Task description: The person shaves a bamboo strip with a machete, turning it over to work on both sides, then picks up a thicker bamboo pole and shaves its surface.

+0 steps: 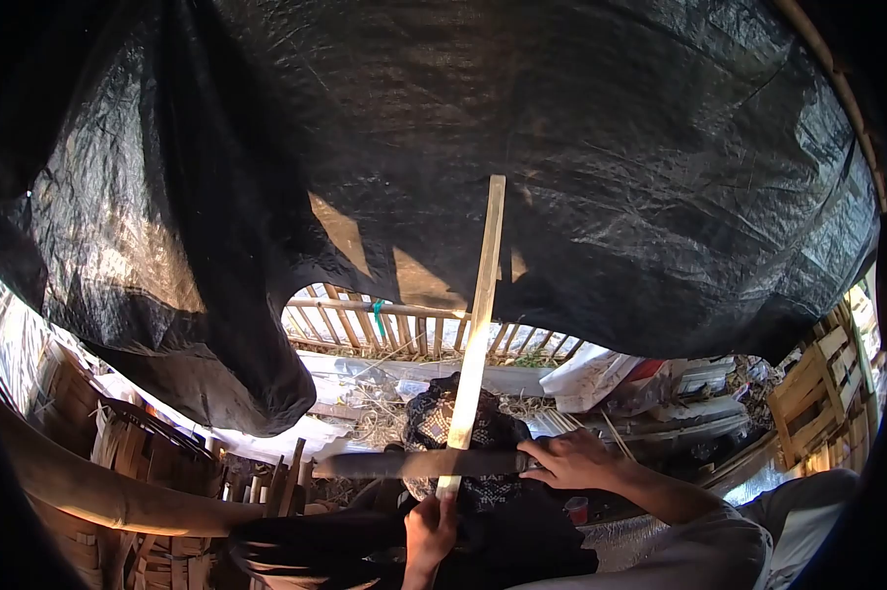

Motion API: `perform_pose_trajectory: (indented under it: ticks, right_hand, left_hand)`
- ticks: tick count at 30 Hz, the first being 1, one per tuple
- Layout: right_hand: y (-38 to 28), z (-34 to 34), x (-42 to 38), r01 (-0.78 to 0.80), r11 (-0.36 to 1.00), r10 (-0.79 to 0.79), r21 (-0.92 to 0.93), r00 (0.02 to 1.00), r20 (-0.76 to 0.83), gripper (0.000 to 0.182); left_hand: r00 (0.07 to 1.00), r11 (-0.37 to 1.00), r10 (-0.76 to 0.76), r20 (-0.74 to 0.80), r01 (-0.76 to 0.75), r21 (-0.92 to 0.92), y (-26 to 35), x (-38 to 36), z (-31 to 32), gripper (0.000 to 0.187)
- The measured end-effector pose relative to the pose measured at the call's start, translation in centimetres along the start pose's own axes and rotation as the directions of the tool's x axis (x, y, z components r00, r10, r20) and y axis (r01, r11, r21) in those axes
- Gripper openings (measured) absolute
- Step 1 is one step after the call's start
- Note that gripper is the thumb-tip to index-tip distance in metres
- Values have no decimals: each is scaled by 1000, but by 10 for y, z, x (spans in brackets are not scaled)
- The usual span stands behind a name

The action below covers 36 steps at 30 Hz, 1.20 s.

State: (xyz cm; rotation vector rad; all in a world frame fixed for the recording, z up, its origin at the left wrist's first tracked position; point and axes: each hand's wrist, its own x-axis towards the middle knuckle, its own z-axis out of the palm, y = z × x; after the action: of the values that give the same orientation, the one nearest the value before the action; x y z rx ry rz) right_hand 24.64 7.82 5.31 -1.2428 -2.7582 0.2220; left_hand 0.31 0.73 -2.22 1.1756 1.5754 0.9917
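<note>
Pale strip point(476, 364) in left hand point(430, 531), knife point(384, 464) across it in right hand point(578, 460) — clamps fingers on both, before far tarp point(601, 128).

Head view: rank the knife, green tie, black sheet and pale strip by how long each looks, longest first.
1. Black sheet, by far
2. Pale strip
3. Knife, clearly shorter than the strip
4. Green tie, tiny
</note>
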Motion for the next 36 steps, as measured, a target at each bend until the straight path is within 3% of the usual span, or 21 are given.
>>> perform_pose_trajectory:
  ticks: [1, 4, 7, 11, 12, 13, 15, 18, 20, 21, 23, 24, 25, 26, 29, 31, 33, 36]
  right_hand:
    - [1, -2, 1, 3, 1000, -3, -1, 1000, 2, 40]
    - [0, -8, 6, -209, 973, 201, 94, 975, 91, 48]
    - [1, -9, 10, -207, 976, 209, 66, 977, -32, 42]
    - [-4, -12, 16, -218, 975, 217, 49, 976, 35, 41]
    - [-1, -4, 15, -221, 974, 219, 49, 975, 33, 41]
    - [5, 11, 14, -166, 986, 166, 27, 986, -15, 44]
    - [6, 16, 16, -103, 995, 103, -2, 992, -69, 48]
    - [-1, 9, 21, -170, 985, 170, 21, 985, 34, 50]
    - [-6, 9, 19, -205, 978, 203, 30, 978, 49, 50]
    - [-8, 8, 19, -234, 972, 231, 38, 971, 67, 50]
    - [-11, 7, 19, -260, 963, 254, 64, 963, 93, 49]
    - [-11, 12, 17, -234, 968, 236, 90, 972, -7, 48]
    - [-12, 15, 15, -204, 973, 216, 112, 971, -106, 47]
    - [-15, 14, 15, -203, 973, 215, 113, 971, -102, 47]
    - [-26, 7, 19, -208, 978, 211, 33, 969, -126, 50]
    - [-29, 3, 24, -262, 961, 262, 86, 965, 5, 54]
    - [-23, 14, 25, -252, 966, 254, 60, 966, -40, 57]
    - [-12, 11, 28, -218, 969, 191, -116, 960, -205, 48]
  left_hand:
    - [1000, 1000, -1, -3, 1, -2, 0, -1, -3, 41]
    - [995, 994, 89, -34, -86, 67, 9, -11, -17, 37]
    - [992, 977, 128, -19, -122, 176, 8, -17, -28, 33]
    - [991, 967, 99, 93, -117, 227, 19, -10, -39, 26]
    - [937, 901, 344, 65, -348, 259, 24, -2, -39, 23]
    - [821, 777, 570, 43, -555, 297, 26, 6, -38, 21]
    - [919, 915, 395, -4, -392, 99, 33, 26, -29, 16]
    - [912, 904, 409, -6, -404, 142, 37, 43, -15, 19]
    - [990, 998, -15, 143, 23, -58, 49, 48, -7, 23]
    - [989, 998, -8, 147, 16, -58, 50, 49, -5, 23]
    - [982, 983, 184, 34, -184, 14, 47, 48, -3, 26]
    - [983, 983, 180, 36, -181, 13, 42, 48, 1, 26]
    - [955, 956, 294, -52, -292, 29, 34, 51, 5, 28]
    - [905, 915, 403, -138, -399, 56, 30, 51, 9, 30]
    - [949, 959, 279, -147, -269, 87, 33, 46, 11, 36]
    - [961, 973, 230, -154, -224, 53, 35, 43, 14, 37]
    - [967, 981, 194, -166, -193, 22, 36, 42, 11, 39]
    - [948, 958, 285, -144, -285, 24, 33, 41, 6, 41]
